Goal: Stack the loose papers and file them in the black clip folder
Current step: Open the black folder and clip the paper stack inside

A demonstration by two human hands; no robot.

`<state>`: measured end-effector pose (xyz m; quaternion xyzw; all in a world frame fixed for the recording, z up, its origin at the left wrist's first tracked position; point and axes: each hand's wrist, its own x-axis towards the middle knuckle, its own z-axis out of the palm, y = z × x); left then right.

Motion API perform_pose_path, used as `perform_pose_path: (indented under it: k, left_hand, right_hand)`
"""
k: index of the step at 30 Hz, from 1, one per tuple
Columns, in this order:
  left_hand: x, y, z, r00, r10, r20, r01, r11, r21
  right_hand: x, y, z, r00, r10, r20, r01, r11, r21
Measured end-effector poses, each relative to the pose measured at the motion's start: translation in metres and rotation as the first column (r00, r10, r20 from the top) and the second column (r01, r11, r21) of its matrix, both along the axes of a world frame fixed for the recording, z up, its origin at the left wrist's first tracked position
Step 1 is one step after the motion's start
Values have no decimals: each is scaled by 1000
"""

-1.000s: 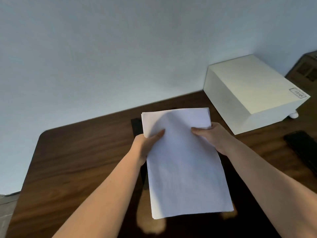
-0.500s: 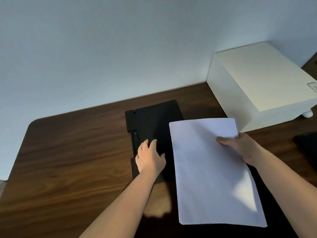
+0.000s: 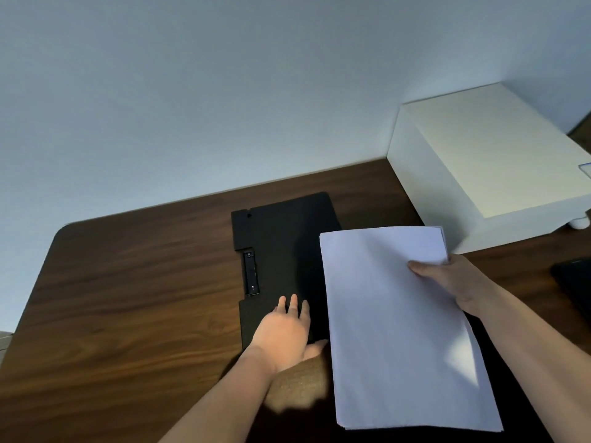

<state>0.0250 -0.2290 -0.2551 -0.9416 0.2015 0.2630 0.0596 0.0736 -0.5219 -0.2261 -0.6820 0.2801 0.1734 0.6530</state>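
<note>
A black clip folder (image 3: 281, 251) lies flat on the brown wooden desk (image 3: 144, 298), its metal clip (image 3: 250, 272) along the left edge. My left hand (image 3: 286, 337) rests flat on the folder's near part, fingers spread, holding nothing. My right hand (image 3: 454, 282) grips the right edge of a stack of white papers (image 3: 396, 324), thumb on top. The stack hangs over the folder's right side and hides that part of it.
A large white box (image 3: 486, 167) stands at the back right against the pale wall. A dark flat object (image 3: 574, 282) lies at the right edge of the desk. The desk's rounded far-left corner (image 3: 64, 228) is in view.
My left hand let go of the paper stack and came down onto the folder, then slid a little nearer. My right hand carried the stack to the right, uncovering the folder.
</note>
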Motion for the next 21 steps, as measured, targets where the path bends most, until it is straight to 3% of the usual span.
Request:
perform_pose_path:
  k: [5, 11, 14, 17, 21]
  left_hand:
    - [-6, -2, 7, 991, -132, 17, 131, 990, 60]
    - [-15, 20, 4, 949, -81, 305, 166, 951, -261]
    - [-21, 23, 15, 919, 97, 381, 72, 912, -405]
    - [-29, 30, 23, 858, 308, 410, -9, 809, -588]
    - [-44, 44, 42, 762, 595, 258, -228, 618, -753]
  right_hand:
    - [1, -2, 4, 998, -68, 5, 68, 996, 53]
    - [-4, -5, 12, 993, -108, 53, 97, 979, 181]
    - [-8, -6, 10, 991, -95, 91, 72, 970, 234]
    - [-10, -1, 14, 994, -40, 104, 9, 959, 282]
    - [-11, 6, 16, 995, -3, 99, -30, 946, 322]
